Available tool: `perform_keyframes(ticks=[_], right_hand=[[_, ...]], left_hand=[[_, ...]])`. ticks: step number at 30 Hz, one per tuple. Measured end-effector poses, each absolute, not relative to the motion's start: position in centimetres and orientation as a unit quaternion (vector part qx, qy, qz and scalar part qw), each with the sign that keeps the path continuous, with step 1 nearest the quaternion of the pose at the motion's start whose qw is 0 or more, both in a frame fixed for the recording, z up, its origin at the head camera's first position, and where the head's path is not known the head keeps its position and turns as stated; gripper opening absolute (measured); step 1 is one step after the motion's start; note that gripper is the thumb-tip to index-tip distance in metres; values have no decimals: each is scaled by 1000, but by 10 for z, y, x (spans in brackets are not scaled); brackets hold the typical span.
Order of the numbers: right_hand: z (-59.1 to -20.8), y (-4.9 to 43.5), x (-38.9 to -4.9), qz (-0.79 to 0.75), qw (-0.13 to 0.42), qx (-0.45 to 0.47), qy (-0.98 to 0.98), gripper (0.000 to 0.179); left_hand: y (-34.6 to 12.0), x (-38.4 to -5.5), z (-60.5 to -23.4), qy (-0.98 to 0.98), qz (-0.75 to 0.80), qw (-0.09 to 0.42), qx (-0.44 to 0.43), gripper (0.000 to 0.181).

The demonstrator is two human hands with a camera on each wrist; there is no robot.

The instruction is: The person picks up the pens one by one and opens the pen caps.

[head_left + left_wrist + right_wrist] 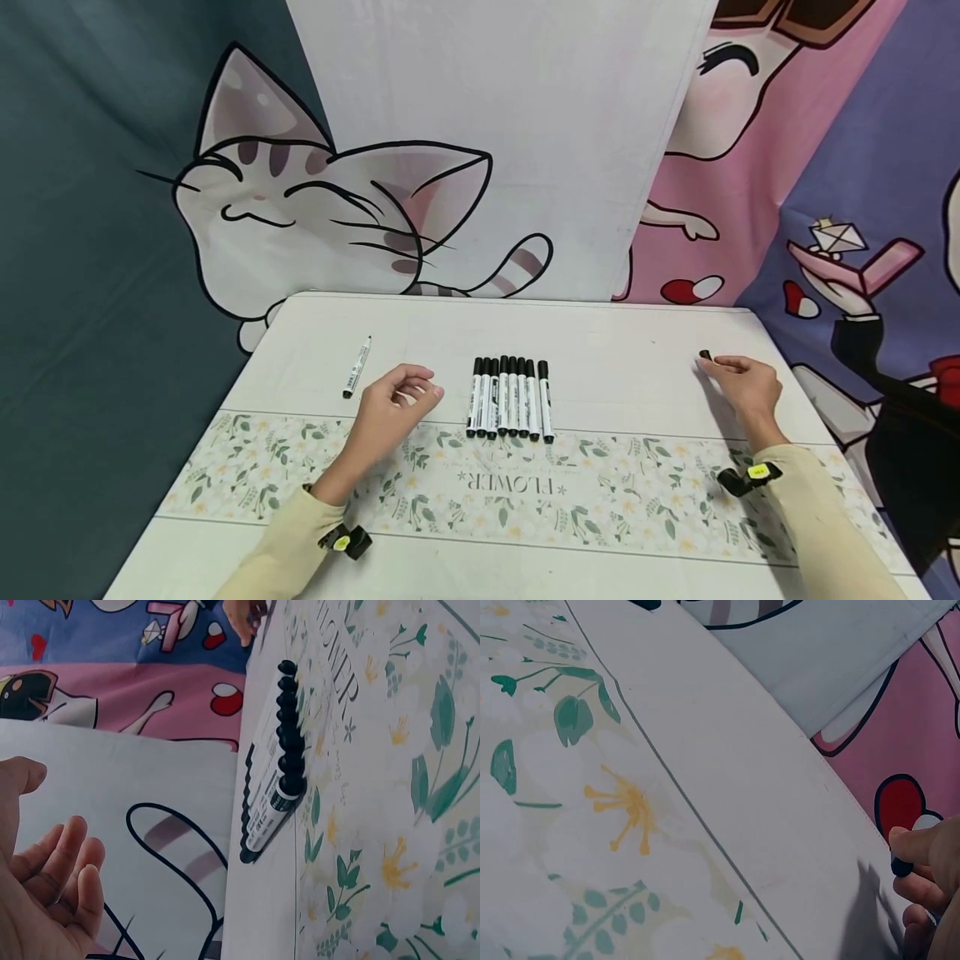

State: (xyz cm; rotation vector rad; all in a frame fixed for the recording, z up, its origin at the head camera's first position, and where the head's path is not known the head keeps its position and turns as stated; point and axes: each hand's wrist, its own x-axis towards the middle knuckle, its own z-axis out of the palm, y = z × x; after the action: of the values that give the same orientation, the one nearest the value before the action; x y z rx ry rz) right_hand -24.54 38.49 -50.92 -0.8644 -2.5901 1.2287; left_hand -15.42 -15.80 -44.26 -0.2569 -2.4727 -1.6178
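My right hand [745, 386] is over the right side of the white table and pinches a small black marker cap [705, 355] between thumb and fingers. In the right wrist view, the same cap [902, 866] pokes out below the thumb. My left hand [397, 404] hovers left of the middle, fingers loosely bent, holding nothing. To its right lies a row of several white markers [508, 398] with black caps, side by side; the rightmost marker [545, 402] sits slightly apart. Left of that hand a single uncapped marker [357, 367] lies slanted, tip toward the back.
A flower-printed strip [300, 471] with lettering crosses the white table [615, 367] in front of the markers. Behind the table's back edge hangs a cloth with a cartoon cat [315, 208] and other figures. Each wrist wears a small black camera [748, 478].
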Motion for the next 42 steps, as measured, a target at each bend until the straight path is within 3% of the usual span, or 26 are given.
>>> perform_keyframes(ticks=[7, 27, 35, 42], right_hand=[[-517, 388, -248, 392, 81, -288, -870, 54], [-522, 387, -245, 374, 100, -238, -891, 57], [-506, 388, -236, 367, 88, -231, -897, 66], [-483, 385, -227, 369, 133, -186, -901, 63]], left_hand=[[-151, -149, -443, -839, -521, 102, -117, 23], [-141, -150, -452, -852, -503, 91, -114, 24], [-137, -158, -452, -854, -503, 80, -102, 26], [-134, -165, -453, -852, -512, 63, -88, 30]])
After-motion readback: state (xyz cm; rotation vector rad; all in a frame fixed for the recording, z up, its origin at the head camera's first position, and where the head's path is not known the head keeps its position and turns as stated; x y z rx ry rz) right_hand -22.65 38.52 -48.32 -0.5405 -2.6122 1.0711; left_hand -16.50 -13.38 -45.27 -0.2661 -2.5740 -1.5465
